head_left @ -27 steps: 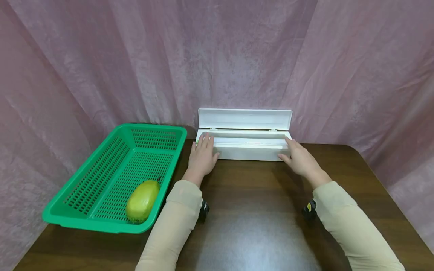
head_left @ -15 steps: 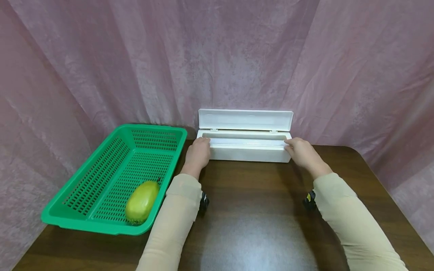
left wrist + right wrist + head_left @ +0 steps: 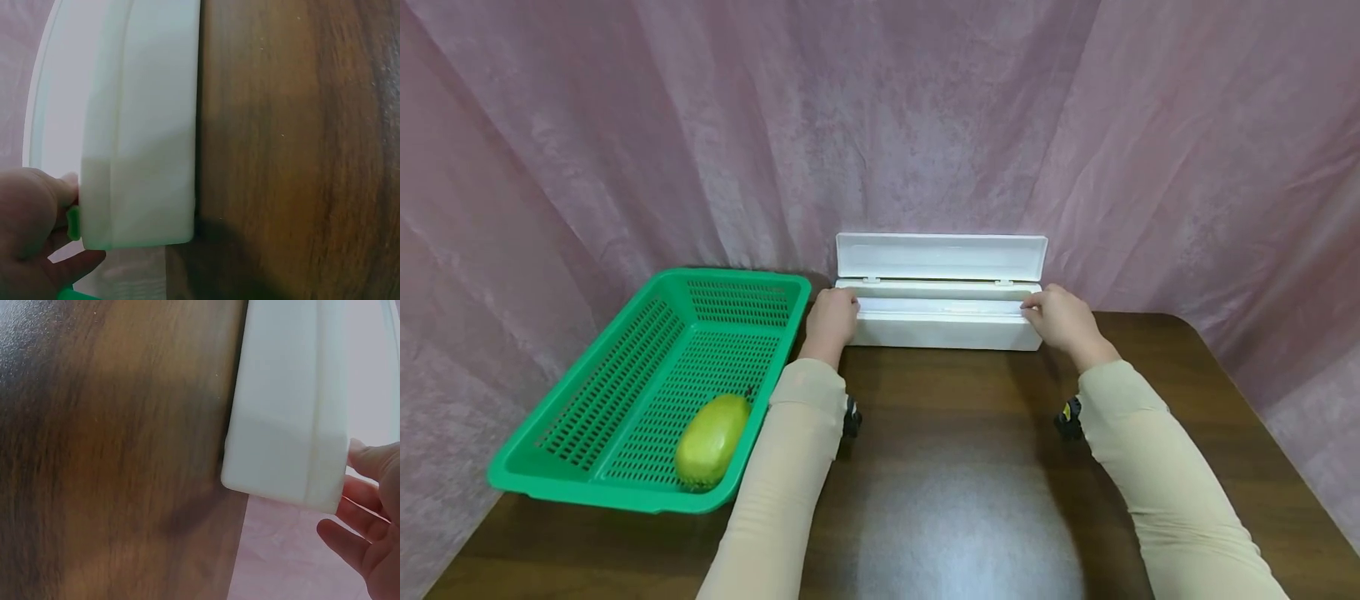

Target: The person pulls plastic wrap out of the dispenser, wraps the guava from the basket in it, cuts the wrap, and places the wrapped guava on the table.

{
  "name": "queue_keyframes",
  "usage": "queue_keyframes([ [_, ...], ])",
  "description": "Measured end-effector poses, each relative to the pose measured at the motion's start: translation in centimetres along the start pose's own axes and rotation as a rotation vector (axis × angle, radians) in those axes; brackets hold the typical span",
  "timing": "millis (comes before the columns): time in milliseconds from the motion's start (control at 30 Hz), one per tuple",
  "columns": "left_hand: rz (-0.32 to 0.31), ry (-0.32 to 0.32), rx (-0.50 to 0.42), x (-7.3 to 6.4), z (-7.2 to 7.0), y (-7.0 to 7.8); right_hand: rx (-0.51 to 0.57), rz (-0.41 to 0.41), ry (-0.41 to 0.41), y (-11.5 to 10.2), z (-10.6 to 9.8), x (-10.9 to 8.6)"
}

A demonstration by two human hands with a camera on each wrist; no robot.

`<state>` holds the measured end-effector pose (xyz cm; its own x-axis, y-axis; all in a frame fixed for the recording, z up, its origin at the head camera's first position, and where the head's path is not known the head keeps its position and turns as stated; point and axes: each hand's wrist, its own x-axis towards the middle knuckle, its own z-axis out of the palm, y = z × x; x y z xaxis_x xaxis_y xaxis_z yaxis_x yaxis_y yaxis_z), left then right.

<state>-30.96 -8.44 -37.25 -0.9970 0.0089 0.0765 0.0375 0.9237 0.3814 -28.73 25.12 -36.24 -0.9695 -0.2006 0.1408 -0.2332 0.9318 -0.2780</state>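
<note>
Green plastic is forming the shallow, perforated rectangular basket at far left, where a smooth, oval yellow-green fruit is lying near the front right corner. Next along, the left hand is gripping narrowly at the end of a long white plastic box, its hinged lid standing raised — apparently pinching the pale, shiny roll resting inside. Rightmost, the right hand is seemingly pinching the roll's other end. Uneven pulling could be skewing the roll — or dragging the box across the dark wooden table.
</note>
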Motion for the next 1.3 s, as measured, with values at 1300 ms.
queue_keyframes([
  [1300, 0.018, 0.027, -0.310, -0.6, 0.1, -1.1, 0.149, 0.055, 0.109, 0.7, 0.3, -0.8],
])
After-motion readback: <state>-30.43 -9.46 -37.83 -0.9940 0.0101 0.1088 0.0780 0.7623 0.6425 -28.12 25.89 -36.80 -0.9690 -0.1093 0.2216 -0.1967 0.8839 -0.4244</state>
